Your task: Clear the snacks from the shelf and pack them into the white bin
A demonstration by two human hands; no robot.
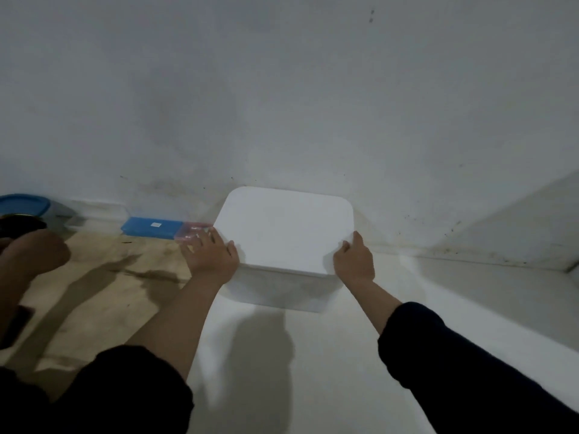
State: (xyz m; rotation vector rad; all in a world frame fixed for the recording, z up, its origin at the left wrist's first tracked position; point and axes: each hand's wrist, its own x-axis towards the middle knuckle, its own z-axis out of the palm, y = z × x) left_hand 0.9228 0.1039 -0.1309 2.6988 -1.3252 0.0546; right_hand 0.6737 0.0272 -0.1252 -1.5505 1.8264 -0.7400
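Note:
The white bin (pixel 283 286) stands on a pale surface against the wall, with a flat white lid (pixel 283 228) covering its top. My left hand (pixel 210 253) presses on the lid's left edge, fingers spread over the corner. My right hand (pixel 354 258) grips the lid's right front corner, thumb on top. What is inside the bin is hidden. No snacks or shelf show in this view.
A blue flat box (pixel 152 227) and a small pink case (pixel 192 230) lie along the wall left of the bin. A blue-lidded container (pixel 25 205) sits at far left. Another person's hand (pixel 34 252) holds a dark round object (pixel 18 225) there.

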